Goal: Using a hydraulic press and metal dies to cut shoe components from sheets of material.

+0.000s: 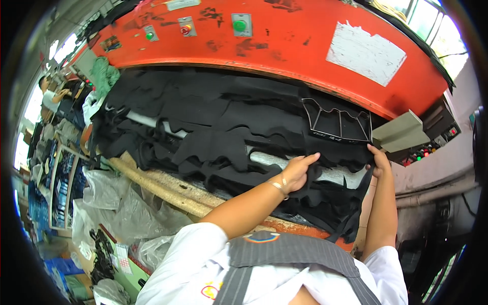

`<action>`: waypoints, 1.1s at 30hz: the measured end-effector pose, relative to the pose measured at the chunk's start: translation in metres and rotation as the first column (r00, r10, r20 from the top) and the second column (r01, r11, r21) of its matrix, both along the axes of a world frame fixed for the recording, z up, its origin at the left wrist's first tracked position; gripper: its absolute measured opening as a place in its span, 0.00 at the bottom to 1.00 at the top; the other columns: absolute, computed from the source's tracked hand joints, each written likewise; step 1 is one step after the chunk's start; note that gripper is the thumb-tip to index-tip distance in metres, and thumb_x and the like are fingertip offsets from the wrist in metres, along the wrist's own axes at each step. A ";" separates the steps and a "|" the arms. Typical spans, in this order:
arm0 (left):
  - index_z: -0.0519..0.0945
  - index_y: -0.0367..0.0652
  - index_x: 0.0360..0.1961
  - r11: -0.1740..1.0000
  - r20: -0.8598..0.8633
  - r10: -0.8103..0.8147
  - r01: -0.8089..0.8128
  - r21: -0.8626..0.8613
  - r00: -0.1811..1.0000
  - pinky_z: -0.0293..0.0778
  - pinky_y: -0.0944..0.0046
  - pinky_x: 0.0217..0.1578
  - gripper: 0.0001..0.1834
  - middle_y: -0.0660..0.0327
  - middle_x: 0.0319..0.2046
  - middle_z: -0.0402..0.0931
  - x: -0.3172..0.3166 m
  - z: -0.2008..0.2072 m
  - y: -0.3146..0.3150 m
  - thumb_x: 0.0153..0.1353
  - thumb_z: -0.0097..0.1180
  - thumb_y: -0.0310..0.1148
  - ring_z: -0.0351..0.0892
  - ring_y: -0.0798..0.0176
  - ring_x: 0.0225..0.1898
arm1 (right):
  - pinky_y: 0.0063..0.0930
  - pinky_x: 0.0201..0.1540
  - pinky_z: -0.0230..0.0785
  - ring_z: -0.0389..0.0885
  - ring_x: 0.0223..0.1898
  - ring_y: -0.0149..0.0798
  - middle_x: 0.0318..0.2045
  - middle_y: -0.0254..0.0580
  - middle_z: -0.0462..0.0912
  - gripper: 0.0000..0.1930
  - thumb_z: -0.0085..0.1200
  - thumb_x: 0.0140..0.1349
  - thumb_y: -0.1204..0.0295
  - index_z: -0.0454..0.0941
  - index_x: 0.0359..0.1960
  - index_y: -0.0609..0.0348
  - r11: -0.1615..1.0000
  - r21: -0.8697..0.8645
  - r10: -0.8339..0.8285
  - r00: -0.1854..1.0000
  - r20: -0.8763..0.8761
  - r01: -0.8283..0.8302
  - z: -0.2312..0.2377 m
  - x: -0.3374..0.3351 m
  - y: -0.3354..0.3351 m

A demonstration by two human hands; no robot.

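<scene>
Layered black sheet material, soft and fabric-like with wavy cut edges, covers the machine bed before me. My left hand is closed at the near part of a black piece, thumb side up; its lower fingers are partly hidden. At the right end of that same piece, my right hand pinches the edge, index finger lying along it. Just beyond both hands, a metal cutting die with a wavy outline and cross bars rests on the black material. Neither hand touches the die.
A red machine beam with green and red buttons spans the far side. Whitish bed surface shows through gaps. A control box stands right. Clear plastic bags lie left, below a wooden edge. Another person is far left.
</scene>
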State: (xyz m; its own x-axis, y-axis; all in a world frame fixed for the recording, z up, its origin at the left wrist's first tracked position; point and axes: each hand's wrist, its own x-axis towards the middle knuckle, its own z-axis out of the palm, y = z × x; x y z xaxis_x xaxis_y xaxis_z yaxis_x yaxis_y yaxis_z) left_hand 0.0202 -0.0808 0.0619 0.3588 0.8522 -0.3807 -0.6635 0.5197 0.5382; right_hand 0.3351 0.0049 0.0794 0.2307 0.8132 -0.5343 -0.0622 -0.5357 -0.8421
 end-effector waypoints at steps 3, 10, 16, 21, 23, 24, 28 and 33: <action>0.74 0.40 0.38 0.992 0.133 0.020 -0.003 -0.127 0.991 0.72 0.67 0.30 0.10 0.65 0.29 0.73 0.016 0.007 0.018 0.64 0.57 0.35 0.73 0.68 0.28 | 0.19 0.13 0.51 0.65 0.14 0.27 0.22 0.30 0.74 0.11 0.58 0.62 0.60 0.71 0.37 0.50 0.996 -0.090 -0.018 0.992 0.127 0.030 -0.024 0.013 -0.008; 0.75 0.38 0.38 0.979 -0.471 -0.184 0.206 -0.006 0.863 0.68 0.66 0.18 0.09 0.61 0.20 0.73 0.007 -0.026 -0.020 0.62 0.54 0.33 0.73 0.67 0.18 | 0.21 0.12 0.48 0.59 0.10 0.23 0.15 0.29 0.68 0.13 0.54 0.65 0.59 0.72 0.38 0.55 0.995 0.039 0.071 0.933 0.353 -0.091 -0.025 0.009 -0.023; 0.82 0.37 0.40 0.881 -0.821 0.465 -0.077 0.468 0.330 0.75 0.68 0.41 0.11 0.60 0.36 0.81 -0.148 0.035 -0.029 0.57 0.63 0.30 0.79 0.69 0.37 | 0.18 0.11 0.52 0.64 0.12 0.22 0.17 0.26 0.68 0.11 0.55 0.64 0.63 0.71 0.40 0.53 0.990 0.024 0.108 0.873 0.475 -0.136 -0.028 0.023 -0.027; 0.81 0.41 0.48 0.935 -0.786 -0.174 -0.349 0.058 -0.594 0.67 0.48 0.56 0.35 0.54 0.53 0.75 -0.285 0.021 -0.068 0.51 0.61 0.61 0.71 0.50 0.58 | 0.22 0.16 0.62 0.72 0.16 0.29 0.23 0.33 0.75 0.17 0.58 0.62 0.62 0.71 0.48 0.57 0.977 0.117 0.077 0.805 0.588 -0.179 -0.037 0.020 -0.025; 0.82 0.60 0.50 0.932 -0.825 -0.316 -0.314 -0.179 -0.469 0.64 0.46 0.59 0.32 0.62 0.58 0.71 -0.278 0.025 -0.086 0.47 0.63 0.64 0.66 0.54 0.63 | 0.41 0.31 0.74 0.83 0.29 0.49 0.36 0.60 0.82 0.21 0.57 0.60 0.57 0.76 0.44 0.64 0.899 0.003 0.164 0.342 0.925 -0.439 -0.015 0.018 -0.027; 0.82 0.65 0.49 0.940 -0.857 -0.259 -0.322 -0.117 -0.445 0.64 0.44 0.58 0.30 0.65 0.61 0.68 -0.269 0.010 -0.084 0.46 0.64 0.64 0.64 0.53 0.64 | 0.31 0.35 0.73 0.79 0.41 0.39 0.50 0.52 0.78 0.32 0.58 0.61 0.56 0.67 0.60 0.69 0.905 0.058 0.223 0.585 0.779 -0.422 -0.039 0.063 -0.020; 0.82 0.63 0.48 0.940 -0.931 0.039 -0.303 0.158 -0.364 0.63 0.43 0.57 0.22 0.60 0.55 0.72 -0.218 -0.004 -0.051 0.52 0.64 0.53 0.68 0.51 0.60 | 0.40 0.46 0.72 0.78 0.47 0.41 0.50 0.52 0.78 0.26 0.54 0.63 0.58 0.73 0.54 0.68 0.938 0.207 0.112 0.809 0.577 -0.277 -0.059 0.170 -0.015; 0.78 0.37 0.39 0.438 -0.559 0.790 -0.407 0.802 -0.251 0.77 0.53 0.40 0.15 0.55 0.36 0.82 -0.283 -0.020 -0.125 0.55 0.63 0.36 0.82 0.49 0.38 | 0.40 0.45 0.71 0.79 0.37 0.43 0.44 0.56 0.81 0.37 0.56 0.59 0.44 0.74 0.55 0.70 0.865 -0.201 0.335 0.231 0.913 -0.459 0.014 0.089 0.016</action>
